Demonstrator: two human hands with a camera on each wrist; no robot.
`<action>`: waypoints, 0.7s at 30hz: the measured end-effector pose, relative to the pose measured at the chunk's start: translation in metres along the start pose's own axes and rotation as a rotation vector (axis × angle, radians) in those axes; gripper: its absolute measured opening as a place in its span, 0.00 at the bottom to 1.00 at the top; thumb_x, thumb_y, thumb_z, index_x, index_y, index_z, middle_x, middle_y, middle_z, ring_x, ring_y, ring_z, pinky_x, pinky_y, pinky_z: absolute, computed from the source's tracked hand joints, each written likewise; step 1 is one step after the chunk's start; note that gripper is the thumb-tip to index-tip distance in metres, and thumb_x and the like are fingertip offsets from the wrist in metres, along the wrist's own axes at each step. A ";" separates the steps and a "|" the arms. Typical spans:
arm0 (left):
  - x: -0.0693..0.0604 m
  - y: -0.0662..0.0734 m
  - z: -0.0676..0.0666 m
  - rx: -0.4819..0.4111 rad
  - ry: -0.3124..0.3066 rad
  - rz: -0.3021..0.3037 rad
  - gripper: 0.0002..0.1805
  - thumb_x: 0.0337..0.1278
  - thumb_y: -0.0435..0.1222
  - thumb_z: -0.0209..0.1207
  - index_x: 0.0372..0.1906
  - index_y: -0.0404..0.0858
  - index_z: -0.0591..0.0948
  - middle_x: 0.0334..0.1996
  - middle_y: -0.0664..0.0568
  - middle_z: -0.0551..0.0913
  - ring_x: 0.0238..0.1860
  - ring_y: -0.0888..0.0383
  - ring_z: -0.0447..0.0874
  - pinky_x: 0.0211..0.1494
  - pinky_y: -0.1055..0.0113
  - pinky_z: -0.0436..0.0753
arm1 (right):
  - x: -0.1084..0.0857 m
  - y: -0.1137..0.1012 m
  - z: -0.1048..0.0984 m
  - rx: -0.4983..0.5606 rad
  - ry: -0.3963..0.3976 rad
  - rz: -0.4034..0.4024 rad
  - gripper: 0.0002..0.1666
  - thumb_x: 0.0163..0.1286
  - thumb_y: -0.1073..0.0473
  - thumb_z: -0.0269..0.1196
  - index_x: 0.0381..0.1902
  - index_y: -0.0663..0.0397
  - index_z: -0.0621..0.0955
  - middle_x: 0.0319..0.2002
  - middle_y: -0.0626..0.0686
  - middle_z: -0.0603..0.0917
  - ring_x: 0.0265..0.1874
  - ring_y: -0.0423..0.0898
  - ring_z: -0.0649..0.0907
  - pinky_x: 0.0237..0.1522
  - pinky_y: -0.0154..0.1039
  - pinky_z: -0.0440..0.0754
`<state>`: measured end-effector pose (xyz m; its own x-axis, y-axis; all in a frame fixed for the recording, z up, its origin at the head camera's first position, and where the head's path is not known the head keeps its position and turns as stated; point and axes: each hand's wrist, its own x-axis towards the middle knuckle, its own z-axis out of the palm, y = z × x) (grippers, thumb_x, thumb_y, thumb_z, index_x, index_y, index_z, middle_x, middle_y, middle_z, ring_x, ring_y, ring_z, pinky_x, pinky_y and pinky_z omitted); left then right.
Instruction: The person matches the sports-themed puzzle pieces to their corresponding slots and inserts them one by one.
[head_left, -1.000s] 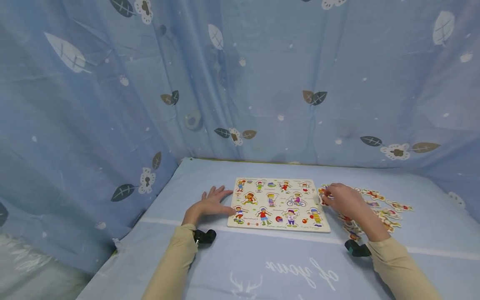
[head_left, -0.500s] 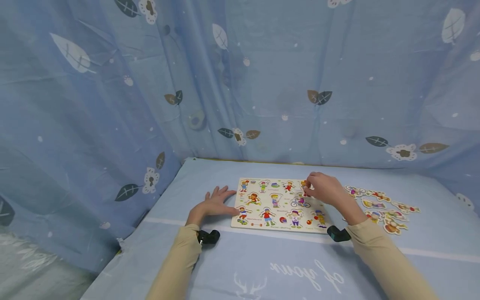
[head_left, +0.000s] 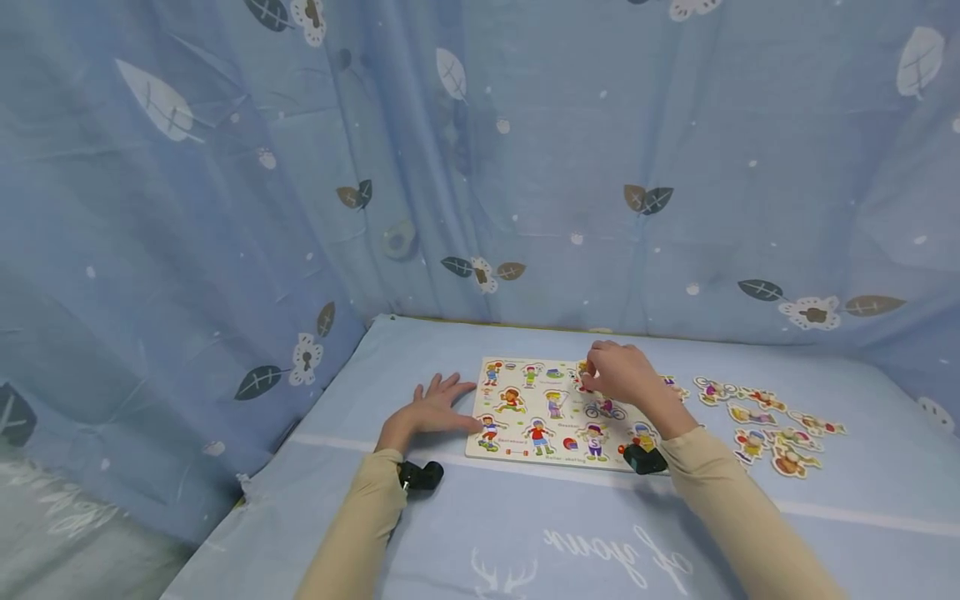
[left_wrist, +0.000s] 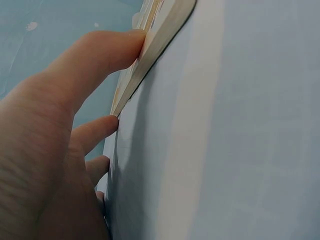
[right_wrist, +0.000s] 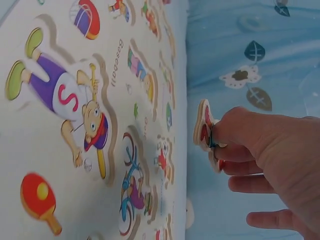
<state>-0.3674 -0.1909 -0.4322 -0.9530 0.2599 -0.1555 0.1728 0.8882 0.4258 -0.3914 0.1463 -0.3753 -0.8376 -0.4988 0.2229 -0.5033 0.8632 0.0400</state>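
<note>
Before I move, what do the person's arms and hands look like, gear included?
The left hand and right hand are gloveless. The left sleeve and right sleeve are plain beige, reaching the wrists. A small, rounded black device sits at the left wrist, another at the right.

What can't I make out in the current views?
- Head: right side of the puzzle board, partly behind the right hand and sleeve.
- Head: finer details on the loose pieces, too small.
- Right wrist: the picture on the held piece, steeply angled, partly covered by that hand.
- Left wrist: the board's face, nearly edge-on, cut off at top.
</note>
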 end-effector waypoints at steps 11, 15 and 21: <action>-0.002 -0.001 0.000 -0.003 0.002 -0.003 0.52 0.42 0.65 0.65 0.75 0.53 0.64 0.79 0.47 0.50 0.79 0.39 0.34 0.75 0.35 0.37 | 0.022 -0.020 0.008 0.038 -0.025 -0.006 0.11 0.64 0.51 0.67 0.29 0.51 0.84 0.27 0.46 0.80 0.24 0.42 0.75 0.28 0.43 0.75; -0.002 0.000 -0.001 -0.002 0.002 0.000 0.51 0.43 0.65 0.65 0.75 0.53 0.64 0.79 0.47 0.50 0.79 0.39 0.34 0.75 0.35 0.37 | 0.031 -0.028 0.011 0.040 -0.016 -0.018 0.10 0.65 0.52 0.66 0.28 0.50 0.83 0.27 0.45 0.80 0.23 0.42 0.75 0.27 0.42 0.74; -0.002 0.002 -0.002 0.001 0.003 0.007 0.51 0.43 0.65 0.65 0.75 0.53 0.64 0.79 0.46 0.50 0.79 0.39 0.34 0.75 0.35 0.36 | 0.046 -0.042 0.014 0.044 -0.021 -0.027 0.13 0.65 0.53 0.66 0.21 0.48 0.78 0.23 0.45 0.75 0.21 0.42 0.70 0.25 0.40 0.66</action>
<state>-0.3653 -0.1904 -0.4290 -0.9527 0.2646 -0.1497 0.1794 0.8867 0.4261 -0.4119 0.0863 -0.3804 -0.8275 -0.5239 0.2019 -0.5345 0.8451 0.0023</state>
